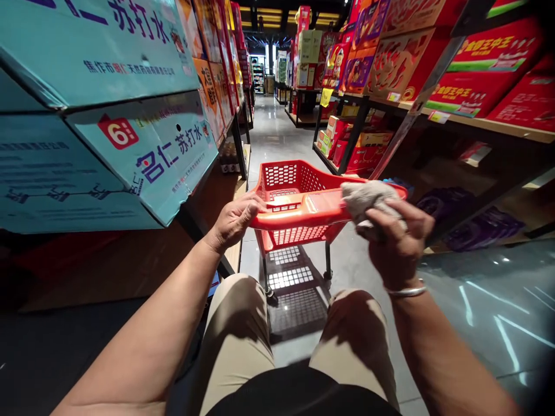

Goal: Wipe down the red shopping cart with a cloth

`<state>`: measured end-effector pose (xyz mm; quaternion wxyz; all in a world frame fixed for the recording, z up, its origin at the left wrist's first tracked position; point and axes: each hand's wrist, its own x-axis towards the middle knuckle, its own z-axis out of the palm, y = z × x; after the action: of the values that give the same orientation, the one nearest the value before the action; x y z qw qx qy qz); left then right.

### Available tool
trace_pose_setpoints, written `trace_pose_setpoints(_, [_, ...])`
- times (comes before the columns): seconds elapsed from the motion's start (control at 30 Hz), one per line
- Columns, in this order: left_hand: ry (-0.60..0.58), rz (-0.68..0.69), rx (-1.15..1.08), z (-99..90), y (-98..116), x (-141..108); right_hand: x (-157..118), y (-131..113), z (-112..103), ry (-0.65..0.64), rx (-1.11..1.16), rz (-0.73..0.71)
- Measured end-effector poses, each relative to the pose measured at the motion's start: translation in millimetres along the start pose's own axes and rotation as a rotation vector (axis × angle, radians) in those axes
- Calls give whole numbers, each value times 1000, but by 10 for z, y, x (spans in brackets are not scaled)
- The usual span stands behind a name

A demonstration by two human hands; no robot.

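In front of my knees stands a small red plastic shopping cart (303,215) with a perforated basket and dark wheeled legs. My left hand (238,218) grips the left end of its handle, thumb on top and fingers curled round the rim. A crumpled greyish-beige cloth (368,199) is bunched in my right hand (401,234), which presses it against the right end of the handle. The inside of the basket shows its holed walls; part of its floor is hidden behind the handle.
Light-blue cartons (143,150) are stacked close on my left. Shelving on the right carries red gift boxes (489,86), with purple packages (481,225) low down. Between them a shiny grey floor (273,127) runs away down the aisle.
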<state>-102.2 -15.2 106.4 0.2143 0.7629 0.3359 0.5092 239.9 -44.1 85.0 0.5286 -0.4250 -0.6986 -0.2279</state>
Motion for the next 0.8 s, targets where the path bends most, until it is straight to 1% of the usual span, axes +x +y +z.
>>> trace_pose_setpoints(0.07, [19, 2, -5, -13, -7, 2, 47, 215, -48, 31, -8, 106])
trace_pose_setpoints(0.1, [25, 1, -6, -17, -8, 5, 67, 260, -49, 60, 11, 146])
trace_pose_setpoints(0.13, [27, -3, -6, -18, -9, 8, 83, 256, -38, 91, 37, 169])
trace_pose_setpoints(0.17, [27, -8, -7, -19, -9, 12, 94, 203, -17, 111, 62, 178])
trace_pose_setpoints(0.23, [33, -21, -12, -15, -12, 18, 104, -30, 41, 81, 102, 170])
trace_pose_setpoints(0.3, [49, -25, -7, -10, -23, 20, 106, -357, 116, 9, 135, 130])
trace_pose_setpoints(0.33, [56, -24, 1, -9, -31, 19, 108, -525, 161, -22, 156, 94])
trace_pose_setpoints(0.4, [76, -7, 22, -10, -54, 15, 120, -809, 263, -39, 200, -18])
trace_pose_setpoints(0.47, [111, 11, 43, -23, -82, 10, 146, -977, 356, -41, 230, -136])
trace_pose_setpoints(0.5, [129, 8, 54, -34, -97, 7, 162, -1009, 388, -50, 238, -182])
trace_pose_setpoints(0.57, [153, -27, 71, -62, -128, 1, 196, -964, 398, -74, 239, -224])
trace_pose_setpoints(0.63, [160, -79, 55, -91, -158, -3, 222, -784, 330, -107, 214, -193])
trace_pose_setpoints(0.7, [167, -108, 11, -110, -187, -4, 241, -494, 202, -145, 140, -112])
trace_pose_setpoints(0.8, [191, -97, -40, -100, -217, 4, 273, 24, -9, -163, 9, 20])
